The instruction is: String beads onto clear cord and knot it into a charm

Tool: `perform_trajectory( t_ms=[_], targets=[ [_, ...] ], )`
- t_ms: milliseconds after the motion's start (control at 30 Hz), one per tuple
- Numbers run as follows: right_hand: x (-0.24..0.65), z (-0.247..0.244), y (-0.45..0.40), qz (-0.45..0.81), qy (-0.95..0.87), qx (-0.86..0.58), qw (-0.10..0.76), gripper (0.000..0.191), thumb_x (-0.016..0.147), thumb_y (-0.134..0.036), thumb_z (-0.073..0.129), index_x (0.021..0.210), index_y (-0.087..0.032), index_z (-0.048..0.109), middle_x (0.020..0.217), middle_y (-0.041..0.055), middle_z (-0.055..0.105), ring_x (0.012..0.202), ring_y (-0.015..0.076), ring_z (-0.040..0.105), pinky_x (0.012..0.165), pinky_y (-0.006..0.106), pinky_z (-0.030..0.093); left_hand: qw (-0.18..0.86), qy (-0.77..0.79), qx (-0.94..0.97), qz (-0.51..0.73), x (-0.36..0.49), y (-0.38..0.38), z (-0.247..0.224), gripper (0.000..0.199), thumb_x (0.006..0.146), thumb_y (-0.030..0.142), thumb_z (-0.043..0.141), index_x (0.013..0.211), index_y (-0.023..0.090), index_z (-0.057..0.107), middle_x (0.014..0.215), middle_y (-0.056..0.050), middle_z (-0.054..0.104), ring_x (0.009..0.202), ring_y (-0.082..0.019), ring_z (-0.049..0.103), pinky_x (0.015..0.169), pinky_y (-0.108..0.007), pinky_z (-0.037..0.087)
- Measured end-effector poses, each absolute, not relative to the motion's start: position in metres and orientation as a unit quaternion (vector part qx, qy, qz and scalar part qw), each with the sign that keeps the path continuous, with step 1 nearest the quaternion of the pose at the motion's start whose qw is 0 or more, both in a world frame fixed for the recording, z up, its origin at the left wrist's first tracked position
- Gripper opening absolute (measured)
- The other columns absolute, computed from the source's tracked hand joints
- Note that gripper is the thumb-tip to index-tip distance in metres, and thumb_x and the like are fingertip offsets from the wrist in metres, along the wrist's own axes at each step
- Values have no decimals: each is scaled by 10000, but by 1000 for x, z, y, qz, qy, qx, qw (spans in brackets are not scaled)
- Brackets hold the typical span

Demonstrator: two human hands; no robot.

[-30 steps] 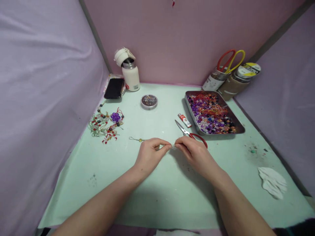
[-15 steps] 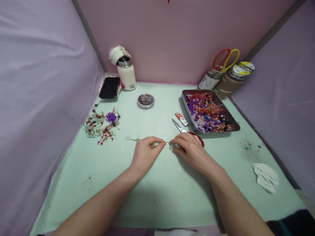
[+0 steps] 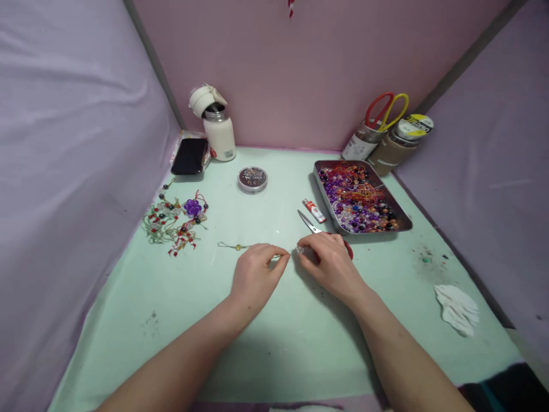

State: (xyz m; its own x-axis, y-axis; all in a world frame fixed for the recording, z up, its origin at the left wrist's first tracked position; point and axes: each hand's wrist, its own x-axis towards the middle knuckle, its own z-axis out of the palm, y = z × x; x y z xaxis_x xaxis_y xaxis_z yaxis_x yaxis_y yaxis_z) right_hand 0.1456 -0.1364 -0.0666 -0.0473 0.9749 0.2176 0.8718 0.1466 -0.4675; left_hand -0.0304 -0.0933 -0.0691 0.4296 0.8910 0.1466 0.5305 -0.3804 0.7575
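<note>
Since half a second ago, the clear bead cluster (image 3: 299, 250) has shifted from beneath the right hand's (image 3: 330, 260) fingertips to between them and its thumb. At the far left lies a tangle of beaded cords (image 3: 163, 222), thin and pale green with small red, black and clear round beads; a glossy purple bead flower (image 3: 193, 207) sits at its right side. Next, on the smooth pale-green table (image 3: 266, 343), comes a thin cord (image 3: 223, 245), looped at its end and carrying a round yellow bead (image 3: 238, 247). It runs behind the left hand (image 3: 256, 273), whose thumb and forefinger pinch it tightly, wrist low, forearm slanting in from below. Just beside, across a narrow gap, the right hand curls palm down, its fingers slightly parted around the glassy, lumpy cluster. Partly under that hand lie red-handled metal scissors (image 3: 307, 221); beyond them, a metal tray (image 3: 395, 209) of shiny beads.
</note>
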Motion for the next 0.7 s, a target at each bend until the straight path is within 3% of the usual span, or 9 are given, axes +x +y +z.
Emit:
perform_trajectory(
  t_ms=[700],
  targets=[
    [137, -70, -138, 21, -731, -624, 276, 51, 848, -178, 592, 885, -210, 577, 824, 5, 656, 841, 187, 581, 778, 333, 303, 160, 400, 837, 338, -30, -98, -76, 138, 872, 201, 578, 781, 188, 681, 667, -7, 661, 662, -156, 587, 653, -286, 429]
  ],
)
